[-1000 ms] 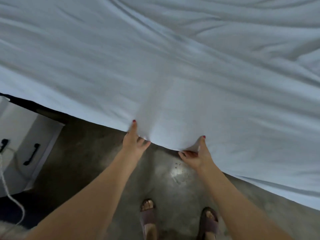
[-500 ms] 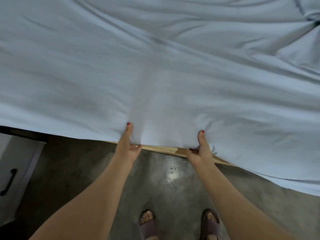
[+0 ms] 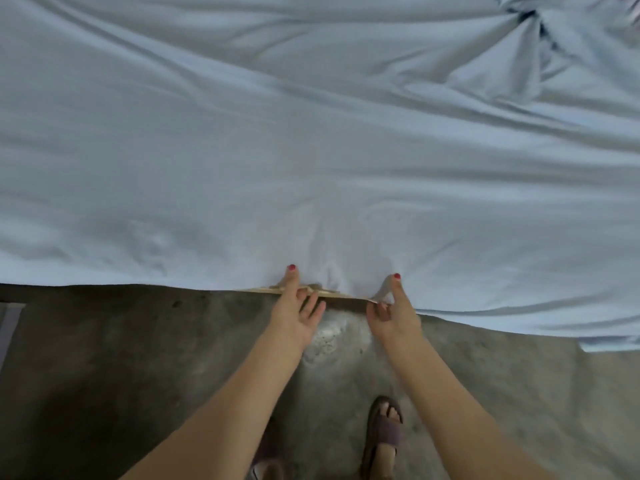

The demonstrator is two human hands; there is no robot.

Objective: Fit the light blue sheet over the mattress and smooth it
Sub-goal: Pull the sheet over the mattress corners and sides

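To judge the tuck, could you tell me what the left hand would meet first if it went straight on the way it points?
The left hand points at the bed's side: it would probably meet the thin pale wooden edge under the light blue sheet, though depth is unclear.

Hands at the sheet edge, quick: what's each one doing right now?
Left hand: thumb on top of the sheet edge, fingers below it, pinching it.
Right hand: same pinch on the sheet edge, thumb on top.

Grey concrete floor (image 3: pixel 138 358) – pale scuffed patch (image 3: pixel 329 336); purple sandal (image 3: pixel 386 434); wooden bed-frame edge (image 3: pixel 332 293).
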